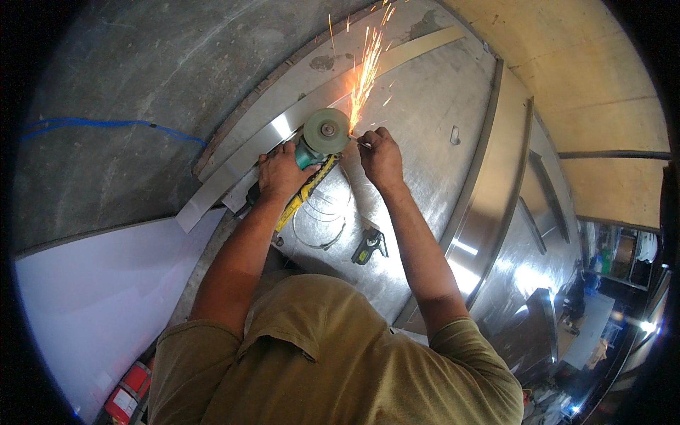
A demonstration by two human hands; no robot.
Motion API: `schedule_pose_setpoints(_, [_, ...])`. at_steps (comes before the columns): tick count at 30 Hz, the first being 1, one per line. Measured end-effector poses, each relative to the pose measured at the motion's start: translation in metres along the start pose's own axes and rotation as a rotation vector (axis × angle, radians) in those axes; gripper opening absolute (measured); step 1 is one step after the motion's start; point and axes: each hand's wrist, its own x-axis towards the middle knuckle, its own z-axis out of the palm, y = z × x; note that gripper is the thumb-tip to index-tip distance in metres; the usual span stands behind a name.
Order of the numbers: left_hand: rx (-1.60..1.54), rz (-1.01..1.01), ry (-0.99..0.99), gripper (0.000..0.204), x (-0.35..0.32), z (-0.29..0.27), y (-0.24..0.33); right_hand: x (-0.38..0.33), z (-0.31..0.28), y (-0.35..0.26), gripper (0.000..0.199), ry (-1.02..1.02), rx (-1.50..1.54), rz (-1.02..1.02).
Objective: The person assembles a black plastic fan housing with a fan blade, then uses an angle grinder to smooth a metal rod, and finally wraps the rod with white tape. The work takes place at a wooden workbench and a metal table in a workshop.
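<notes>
My left hand point(282, 173) is wrapped round the green body of an angle grinder point(306, 154), whose round disc point(326, 131) faces up. Pinched in the closed fingers of my right hand point(382, 160) is a thin metal rod point(359, 142), its tip at the disc's right edge. Orange sparks point(365, 74) fly from that contact, away from me. Beside my left wrist a yellow-and-black tool point(307, 191) lies slanted. Near it are a loop of thin wire point(320, 244) and a black-and-green tool with a metal blade point(369, 245).
A long metal strip point(418, 47) crosses the far side of the metal-topped table point(425, 120). Long metal channels point(489, 184) lie to the right. A blue cable point(78, 122) hangs along the grey wall. At lower left are a white panel point(106, 283) and a red container point(129, 392).
</notes>
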Motion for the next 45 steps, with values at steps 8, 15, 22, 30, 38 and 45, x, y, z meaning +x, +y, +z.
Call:
schedule_pose_setpoints(8, [-0.009, 0.014, -0.012, 0.066, -0.0004, -0.0013, -0.0003, -0.0003, -0.0002, -0.0007, 0.009, 0.02, -0.008, -0.035])
schedule_pose_setpoints(15, [-0.017, 0.013, -0.03, 0.066, 0.0004, -0.0019, 0.0002, 0.0001, -0.0004, -0.0001, 0.011, -0.001, 0.011, -0.017])
schedule_pose_setpoints(22, [-0.01, 0.011, -0.006, 0.067, 0.0013, 0.003, -0.0018, 0.0027, -0.0007, 0.0024, 0.011, 0.011, 0.005, -0.055])
schedule_pose_setpoints(30, [-0.017, 0.032, 0.006, 0.067, 0.0013, 0.004, -0.0032, 0.0037, -0.0042, 0.0005, 0.013, -0.03, 0.009, 0.015])
schedule_pose_setpoints(38, [0.004, 0.022, 0.006, 0.068, 0.0003, 0.0036, -0.0015, -0.0005, 0.0005, 0.004, 0.018, -0.059, -0.055, 0.017])
schedule_pose_setpoints(45, [0.01, 0.023, 0.007, 0.07, 0.0005, 0.0025, -0.0015, 0.0051, -0.0025, 0.0078, 0.021, -0.063, -0.073, 0.013])
